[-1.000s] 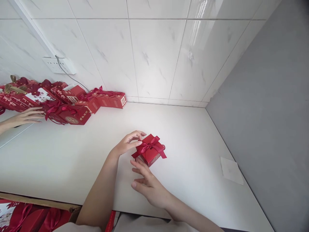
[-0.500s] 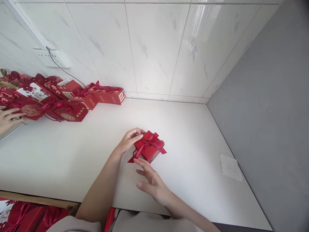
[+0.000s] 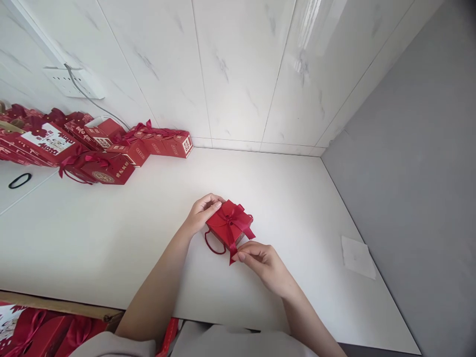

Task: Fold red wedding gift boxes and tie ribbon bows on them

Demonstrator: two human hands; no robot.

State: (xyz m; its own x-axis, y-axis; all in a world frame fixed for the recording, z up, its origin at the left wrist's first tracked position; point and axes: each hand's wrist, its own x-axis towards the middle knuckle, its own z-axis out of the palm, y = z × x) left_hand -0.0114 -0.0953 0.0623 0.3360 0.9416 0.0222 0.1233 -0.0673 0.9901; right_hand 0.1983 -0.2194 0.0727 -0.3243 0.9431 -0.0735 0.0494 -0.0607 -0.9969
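Observation:
A small red gift box (image 3: 219, 228) sits on the white table in front of me, with a cord handle (image 3: 214, 250) looping out on its near left side. Across its top runs a tied red ribbon bow (image 3: 233, 215). My left hand (image 3: 204, 210) grips the box's far left corner, thumb on top; its other fingertips are hidden behind the box. Between thumb and forefinger, my right hand (image 3: 262, 260) pinches the ribbon tail that hangs over the near edge of the box.
Several red gift boxes (image 3: 115, 168) are grouped along the tiled wall at the left. A black hair-tie-like ring (image 3: 20, 181) lies near them. At the lower left, a carton (image 3: 63, 305) holds more red boxes. A white square sheet (image 3: 358, 258) lies at right by the grey wall.
My right hand has closed on the ribbon tail and drawn it to the right, uncovering the cord handle. Another person's hand at the far left has left the view with a red box.

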